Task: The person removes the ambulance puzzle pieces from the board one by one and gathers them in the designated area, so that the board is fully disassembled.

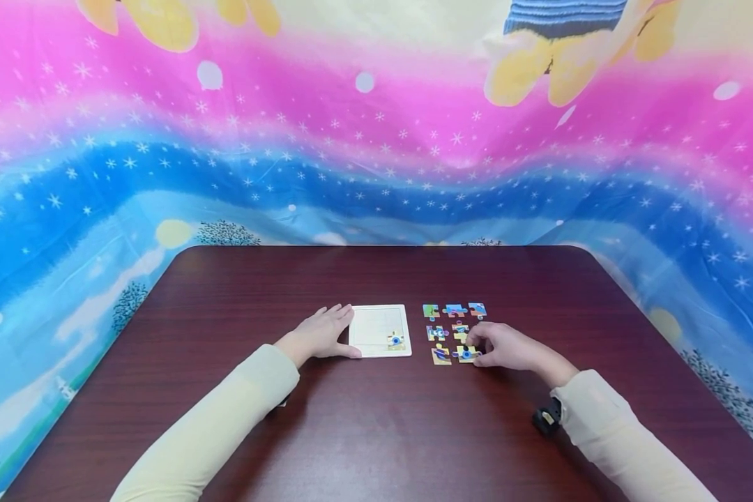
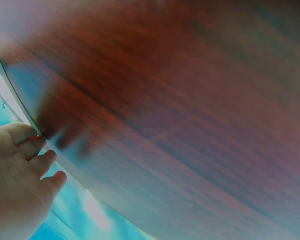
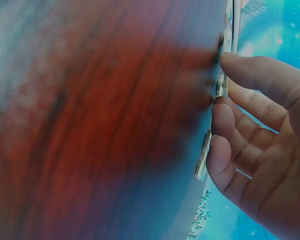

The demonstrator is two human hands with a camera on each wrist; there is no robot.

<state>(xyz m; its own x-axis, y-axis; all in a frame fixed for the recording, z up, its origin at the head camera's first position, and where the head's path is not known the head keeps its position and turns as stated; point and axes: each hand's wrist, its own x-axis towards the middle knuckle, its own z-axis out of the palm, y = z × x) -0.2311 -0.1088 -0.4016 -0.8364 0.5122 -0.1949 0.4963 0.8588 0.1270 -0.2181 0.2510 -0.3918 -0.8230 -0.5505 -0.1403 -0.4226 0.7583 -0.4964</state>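
Observation:
In the head view a white square puzzle tray [image 1: 376, 331] lies flat on the table, with one puzzle piece [image 1: 396, 341] in its lower right corner. My left hand [image 1: 320, 333] rests at the tray's left side, fingers extended at the upper left and thumb along the lower edge. Right of the tray, several colourful loose pieces, among them a blue one [image 1: 454, 310], lie in rows. My right hand [image 1: 508, 346] has its thumb and curled index finger at the lower right piece [image 1: 466, 354], pinching it at table level. In the right wrist view the pieces show edge-on beside the fingertips [image 3: 221, 117].
The dark reddish-brown table [image 1: 376, 432] extends around the tray and pieces. Behind it hangs a pink and blue patterned cloth [image 1: 376, 153]. A small black device [image 1: 546, 420] sits at the right wrist.

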